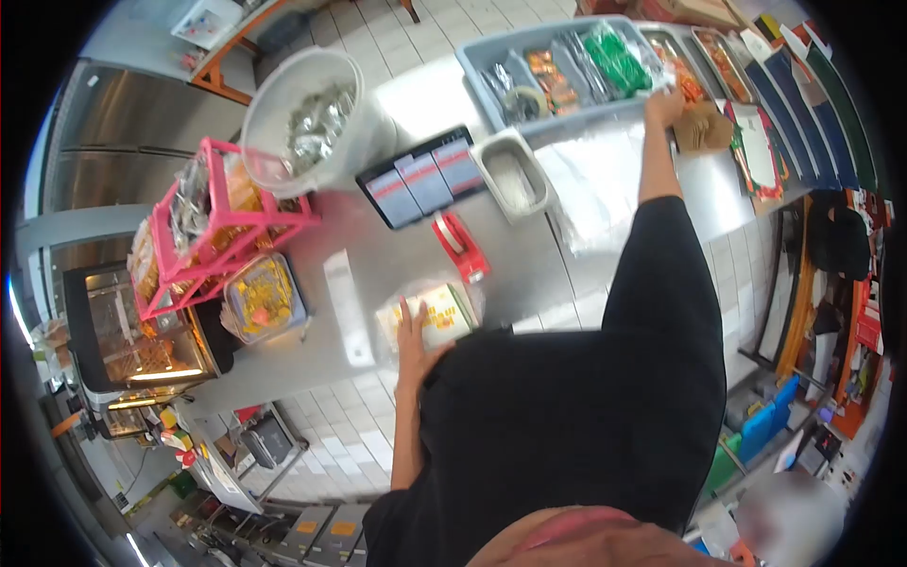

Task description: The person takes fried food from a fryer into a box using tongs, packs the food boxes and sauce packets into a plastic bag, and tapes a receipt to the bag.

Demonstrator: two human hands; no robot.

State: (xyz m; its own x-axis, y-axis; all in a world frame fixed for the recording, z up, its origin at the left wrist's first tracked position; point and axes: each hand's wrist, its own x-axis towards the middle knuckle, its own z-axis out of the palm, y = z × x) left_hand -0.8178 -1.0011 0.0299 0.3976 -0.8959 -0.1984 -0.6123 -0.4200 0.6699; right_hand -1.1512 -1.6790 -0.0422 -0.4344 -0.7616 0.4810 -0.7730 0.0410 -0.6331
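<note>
My left hand (414, 348) lies with its fingers spread over a white printed packet (436, 317) in clear plastic wrapping, near the table's front edge. Out to the far right reaches my right hand (664, 107), its fingers closed beside a metal tray of orange-red packets (688, 85). Something pale shows at those fingertips, too small to name. Just right of that hand sits a brown paper item (704, 128). A blue-grey divided bin (567, 115) with packets, a tape roll and a green bag is left of it.
A tablet (419, 178), a metal container (513, 175) and a red tape dispenser (460, 248) occupy the table's middle. At left stand a white bucket (378, 123), a pink rack (222, 219) and a tub of yellow packets (262, 295). Clear plastic bags (590, 189) lie at right.
</note>
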